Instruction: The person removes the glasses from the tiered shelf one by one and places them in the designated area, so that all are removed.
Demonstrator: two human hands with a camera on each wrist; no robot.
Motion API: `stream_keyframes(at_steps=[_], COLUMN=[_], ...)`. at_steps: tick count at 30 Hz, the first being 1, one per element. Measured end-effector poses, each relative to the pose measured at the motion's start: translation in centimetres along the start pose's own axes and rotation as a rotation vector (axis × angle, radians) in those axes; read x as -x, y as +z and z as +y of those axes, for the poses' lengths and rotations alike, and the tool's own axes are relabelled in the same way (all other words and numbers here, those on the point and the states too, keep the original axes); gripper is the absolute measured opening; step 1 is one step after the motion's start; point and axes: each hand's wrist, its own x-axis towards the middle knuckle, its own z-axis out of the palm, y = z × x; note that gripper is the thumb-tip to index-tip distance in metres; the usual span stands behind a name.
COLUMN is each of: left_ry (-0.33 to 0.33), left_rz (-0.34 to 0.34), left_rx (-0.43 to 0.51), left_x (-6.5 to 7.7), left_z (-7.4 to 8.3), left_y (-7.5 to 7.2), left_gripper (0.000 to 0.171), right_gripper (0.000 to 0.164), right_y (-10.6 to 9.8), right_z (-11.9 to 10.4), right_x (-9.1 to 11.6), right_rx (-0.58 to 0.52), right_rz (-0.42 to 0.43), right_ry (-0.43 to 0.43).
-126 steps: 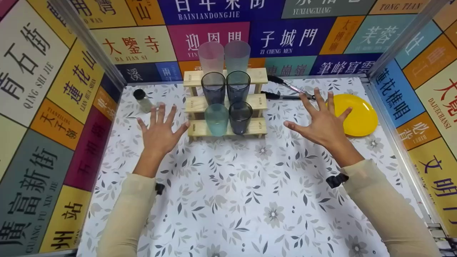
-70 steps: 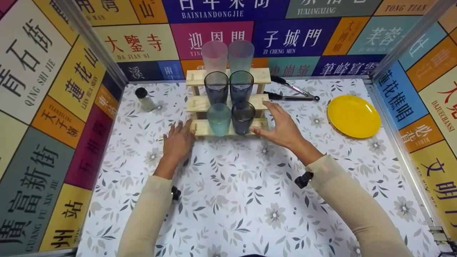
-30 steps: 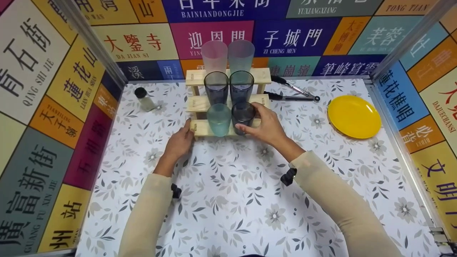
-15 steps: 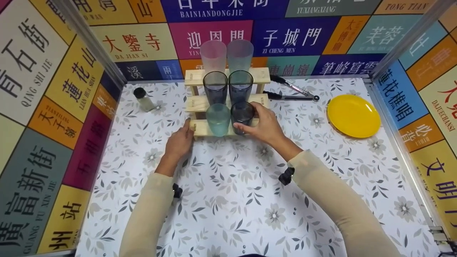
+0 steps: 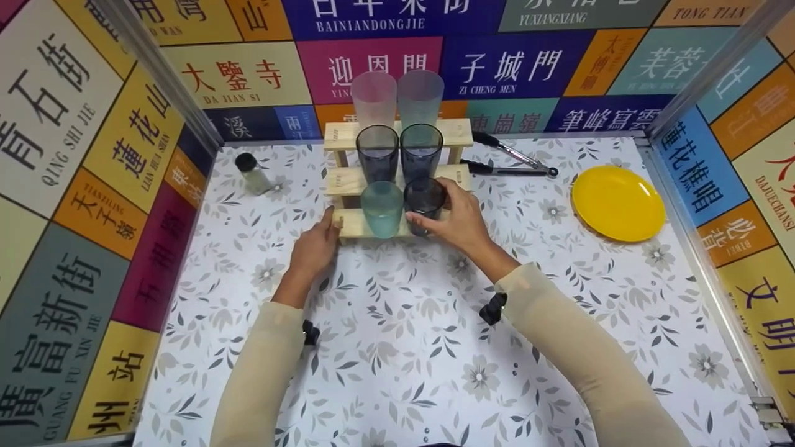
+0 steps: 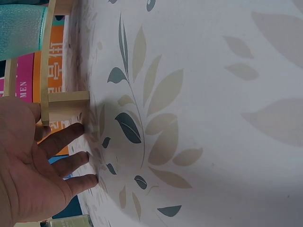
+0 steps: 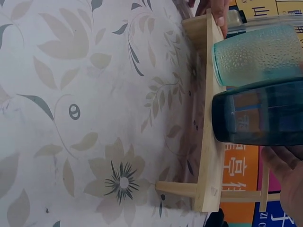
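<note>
A stepped wooden rack [image 5: 348,225] holds glasses in pairs on its three tiers. My left hand [image 5: 312,248] pinches the left end of the bottom tier between thumb and index finger. In the left wrist view the other fingers of that left hand [image 6: 28,165] spread loosely beside the rack's leg [image 6: 68,97]. My right hand [image 5: 463,217] grips the dark grey glass [image 5: 420,197] at the bottom tier's right, thumb in front and fingers behind. The right wrist view shows this dark glass [image 7: 260,113] with its base at the board, beside a textured teal glass [image 7: 255,56].
Two dark glasses [image 5: 377,152] fill the middle tier, and two frosted ones [image 5: 374,93] the top. Black-handled tongs [image 5: 512,169] lie behind the rack's right side. A yellow plate [image 5: 618,203] sits right, a black-capped jar [image 5: 251,174] left. Printed panels [image 5: 372,68] enclose the table.
From spread fingers above the table, both hands have come in to the rack. My left hand took its left end; my right closed round the front dark glass. The last second shows hardly any movement.
</note>
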Motion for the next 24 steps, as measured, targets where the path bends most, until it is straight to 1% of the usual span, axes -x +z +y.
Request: stream_keyframes(at_steps=[1, 3, 4, 6, 8, 9, 10, 11, 15, 16, 18, 23, 24], left_ry=[0.001, 0.021, 0.032, 0.036, 0.044, 0.052, 0.036, 0.027, 0.027, 0.021, 0.027, 0.023, 0.022], left_rz=[0.002, 0.012, 0.007, -0.001, 0.012, 0.004, 0.002, 0.006, -0.001, 0.008, 0.014, 0.006, 0.01], left_rx=[-0.001, 0.006, 0.01, 0.015, 0.02, 0.026, 0.025, 0.023, 0.014, 0.009, -0.01, 0.015, 0.014], left_x=[0.0, -1.4, -1.3, -2.1, -2.9, -2.2, -2.1, -2.7, -3.3, -3.9, -3.6, -1.3, -1.0], left_z=[0.0, -2.0, -2.2, -3.4, -4.8, -4.0, -3.7, -4.4, -5.2, -5.8, -5.3, -1.9, -1.6], left_y=[0.0, 1.3, 1.2, 1.9, 2.8, 2.2, 2.1, 2.6, 3.2, 3.7, 3.3, 1.1, 0.9], left_gripper=[0.065, 0.069, 0.07, 0.075, 0.08, 0.079, 0.079, 0.081, 0.082, 0.08, 0.077, 0.065, 0.064], right_gripper=[0.085, 0.085, 0.085, 0.085, 0.085, 0.084, 0.084, 0.084, 0.084, 0.084, 0.085, 0.084, 0.083], right_y=[0.1, 0.2, 0.3, 0.4, 0.6, 0.6, 0.7, 0.8, 1.0, 1.1, 1.2, 1.3, 1.3], right_z=[0.0, 0.1, 0.1, 0.2, 0.2, 0.1, 0.1, 0.1, 0.0, 0.0, -0.1, -0.2, -0.3], right_x=[0.0, 0.0, 0.0, 0.0, 0.0, 0.0, 0.0, 0.1, 0.1, 0.1, 0.1, 0.2, 0.3], right_rx=[0.0, -0.005, -0.005, -0.011, -0.015, -0.02, -0.025, -0.028, -0.025, -0.021, -0.015, 0.017, 0.021], right_rz=[0.005, 0.015, 0.022, 0.031, 0.04, 0.044, 0.048, 0.052, 0.069, 0.073, 0.079, 0.071, 0.068], right_ry=[-0.004, -0.016, -0.023, -0.03, -0.028, -0.023, -0.018, -0.013, -0.008, -0.007, -0.002, 0.028, 0.031])
